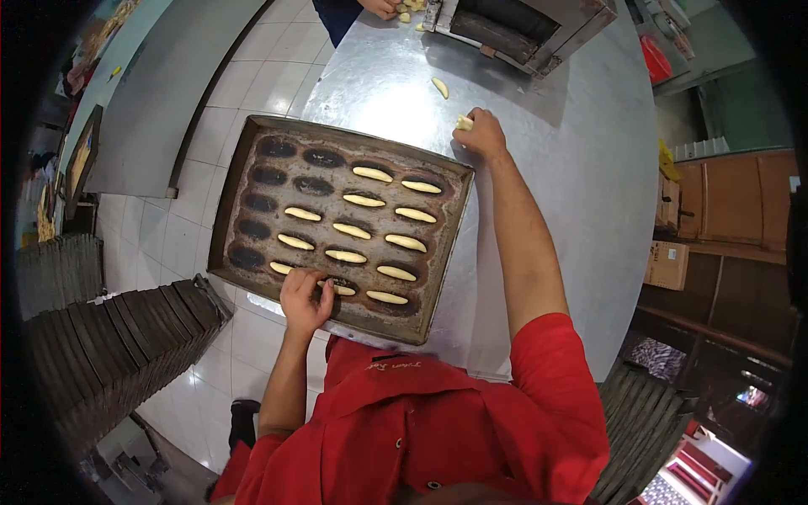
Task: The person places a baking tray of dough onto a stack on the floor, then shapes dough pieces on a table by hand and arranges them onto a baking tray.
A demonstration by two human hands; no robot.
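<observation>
A dark, worn baking tray (447, 290) lies at a slant on the metal table, its left part out past the table's edge. Several pale dough rolls (352, 231) lie in rows on its middle and right; dark oval marks show at the left. My left hand (305, 296) is over the tray's near side, fingers curled down between two rolls; what it holds, if anything, is hidden. Beyond the tray's far right corner, my right hand (483, 133) is closed around pale dough (464, 123) just above the table. A single dough roll (440, 87) lies farther back.
A metal machine (505, 32) stands at the table's far end. Beside it is another person's hand (380, 7) near small dough pieces (405, 15). Stacked dark trays (118, 332) stand at the left, more trays (641, 421) at the lower right. The steel table (581, 194) extends right.
</observation>
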